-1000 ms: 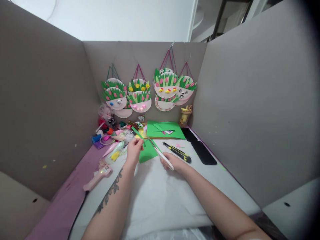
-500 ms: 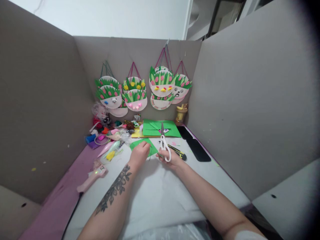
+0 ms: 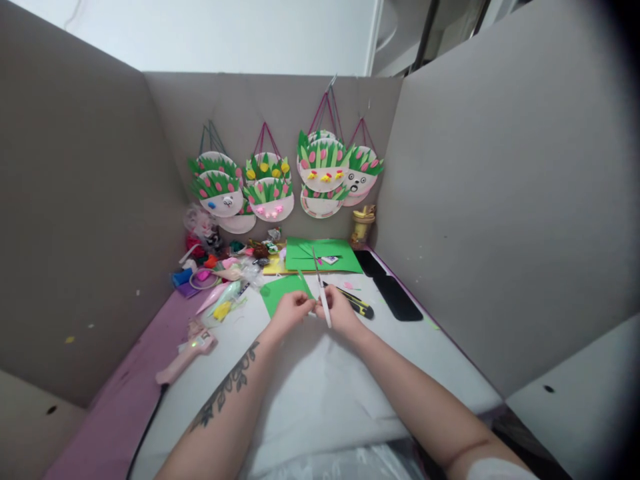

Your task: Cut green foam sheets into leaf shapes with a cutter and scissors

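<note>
Right hand (image 3: pixel 343 312): closed on white scissors (image 3: pixel 323 297), blades up. Left hand (image 3: pixel 293 310): pinching a small green strip (image 3: pixel 302 277). Green sheet (image 3: pixel 283 291) behind; utility knife (image 3: pixel 350 301) just right.

Paper-plate baskets (image 3: pixel 273 190) trimmed with green paper grass and pink and yellow tulips hang by cords in four clusters on the grey cardboard back wall (image 3: pixel 240 107) of a three-sided booth. Below them, a stack of green paper sheets (image 3: pixel 345 257) lies on the white-covered surface (image 3: pixel 310 393), just beside a small yellow figurine (image 3: pixel 361 225) in the right corner. A yellow-and-black utility knife (image 3: pixel 356 303) rests near a flat black strip (image 3: pixel 393 287). At left, a pink glue gun (image 3: pixel 187 350) lies beside a jumble of coloured craft scraps (image 3: pixel 215 267).
</note>
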A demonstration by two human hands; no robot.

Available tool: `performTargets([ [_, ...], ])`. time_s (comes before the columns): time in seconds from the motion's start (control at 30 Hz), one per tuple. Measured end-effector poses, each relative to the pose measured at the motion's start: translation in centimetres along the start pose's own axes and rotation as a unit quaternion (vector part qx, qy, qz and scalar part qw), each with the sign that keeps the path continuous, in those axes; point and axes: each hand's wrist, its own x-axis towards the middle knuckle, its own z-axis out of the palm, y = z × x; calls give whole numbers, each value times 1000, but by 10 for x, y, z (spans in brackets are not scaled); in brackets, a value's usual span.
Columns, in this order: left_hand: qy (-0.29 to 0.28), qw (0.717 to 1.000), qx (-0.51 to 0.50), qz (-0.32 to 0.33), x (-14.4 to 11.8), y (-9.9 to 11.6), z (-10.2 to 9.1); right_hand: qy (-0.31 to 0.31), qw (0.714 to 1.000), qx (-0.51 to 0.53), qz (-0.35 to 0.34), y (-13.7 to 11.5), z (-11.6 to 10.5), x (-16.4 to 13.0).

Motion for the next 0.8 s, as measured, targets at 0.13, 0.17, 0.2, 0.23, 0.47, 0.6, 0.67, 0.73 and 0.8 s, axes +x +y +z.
performTargets([
  [0.13, 85, 993, -84, 10, 4, 1, -6, -5, 1000, -5, 1, 1, 0, -1],
  [0.17, 122, 985, -124, 14, 6, 2, -10, -13, 1000, -3, 10, 0, -1, -1],
  [0.2, 157, 973, -166, 17, 8, 3, -14, -28, 999, -1, 24, -1, -2, -2],
  [0.23, 187, 960, -208, 19, 9, 4, -19, -49, 998, 0, 43, -2, -3, -3],
  [0.47, 295, 909, -294, 32, 13, 6, -37, -218, 968, 21, 123, -10, -12, -10],
  [0.6, 309, 902, -299, 36, 14, 4, -34, -257, 955, 30, 142, -12, -10, -12],
  [0.67, 302, 905, -297, 31, 14, 4, -32, -262, 952, 34, 152, -14, -8, -14],
  [0.73, 295, 911, -287, 27, 13, 5, -31, -258, 952, 41, 162, -15, -6, -14],
  [0.8, 287, 917, -276, 26, 12, 7, -30, -250, 953, 44, 167, -15, -6, -14],
])
